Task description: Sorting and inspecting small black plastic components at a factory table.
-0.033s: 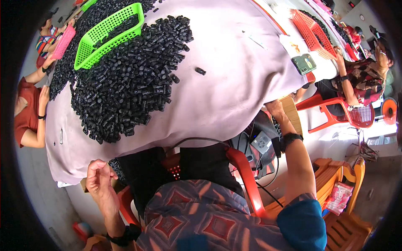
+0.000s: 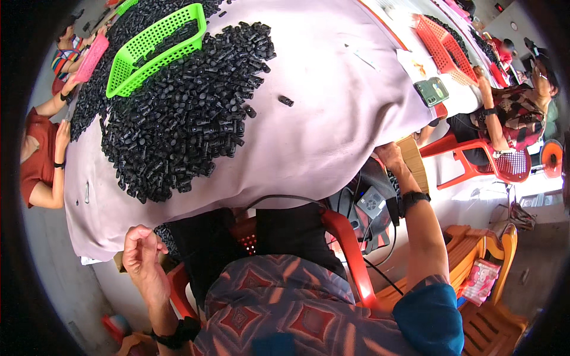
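My left hand [image 2: 142, 255] is low on the left with its fingers curled in, right at the hanging edge of the pale cloth that covers the table [image 2: 332, 130]. My right hand [image 2: 389, 155] rests against the table's right edge, fingers partly hidden, with a black watch [image 2: 414, 199] on its wrist. A large heap of small black plastic parts [image 2: 184, 124] lies on the cloth. On the heap's far side sits a green basket [image 2: 155, 47]. One loose black part [image 2: 286, 101] lies apart on the bare cloth.
I sit on a red plastic chair [image 2: 350, 249]. A black box with cables [image 2: 371, 204] hangs below my right hand. A phone [image 2: 431, 91] and a red basket [image 2: 442, 50] lie far right. Other people sit left [image 2: 38, 154] and right [image 2: 516, 118]. Wooden furniture [image 2: 487, 273] stands at lower right.
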`<state>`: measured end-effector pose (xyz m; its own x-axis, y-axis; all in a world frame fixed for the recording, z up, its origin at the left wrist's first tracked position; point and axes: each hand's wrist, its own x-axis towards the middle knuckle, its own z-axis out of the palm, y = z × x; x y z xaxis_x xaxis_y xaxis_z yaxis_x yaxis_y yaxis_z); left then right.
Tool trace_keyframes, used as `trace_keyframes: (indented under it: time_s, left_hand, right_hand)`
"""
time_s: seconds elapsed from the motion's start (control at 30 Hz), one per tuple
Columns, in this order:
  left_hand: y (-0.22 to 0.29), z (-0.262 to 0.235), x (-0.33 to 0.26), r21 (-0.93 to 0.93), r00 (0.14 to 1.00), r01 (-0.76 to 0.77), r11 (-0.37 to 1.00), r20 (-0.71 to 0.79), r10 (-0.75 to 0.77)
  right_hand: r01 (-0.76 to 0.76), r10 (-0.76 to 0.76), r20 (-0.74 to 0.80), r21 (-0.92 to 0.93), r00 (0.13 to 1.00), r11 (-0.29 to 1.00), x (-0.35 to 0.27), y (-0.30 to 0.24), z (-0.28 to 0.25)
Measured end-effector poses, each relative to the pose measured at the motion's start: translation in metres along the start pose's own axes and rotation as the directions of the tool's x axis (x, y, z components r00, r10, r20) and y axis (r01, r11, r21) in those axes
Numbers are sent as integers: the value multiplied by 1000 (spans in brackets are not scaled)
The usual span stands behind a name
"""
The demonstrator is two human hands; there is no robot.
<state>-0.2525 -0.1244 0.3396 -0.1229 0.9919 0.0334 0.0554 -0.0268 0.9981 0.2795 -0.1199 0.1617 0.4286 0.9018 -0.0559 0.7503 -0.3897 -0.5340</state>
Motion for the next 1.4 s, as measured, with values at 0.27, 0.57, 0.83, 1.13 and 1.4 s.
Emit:
trace_keyframes:
  time_s: [0.27, 0.57, 0.83, 1.13, 1.4]
  left_hand:
    - [-18, -4, -3, 326, 885, 135, 936, 385, -262]
    - [-60, 18, 1, 558, 784, -299, 774, 606, -135]
    - [-84, 17, -1, 646, 759, -291, 706, 605, -242]
    - [-94, 18, 3, 596, 649, -226, 771, 682, -336]
    - [-85, 17, 3, 580, 705, -106, 808, 617, -350]
  right_hand:
    - [-175, 240, 230, -271, 943, 947, -23, -7, 28]
    - [329, -323, 66, -139, 944, 934, -1, 65, 82]
    - [-436, 116, 563, 476, 818, 764, -56, -62, -23]
    - [-299, -187, 834, 381, 519, 875, -99, -47, -95]
    - [-330, -225, 958, 274, 179, 903, -152, -44, -74]
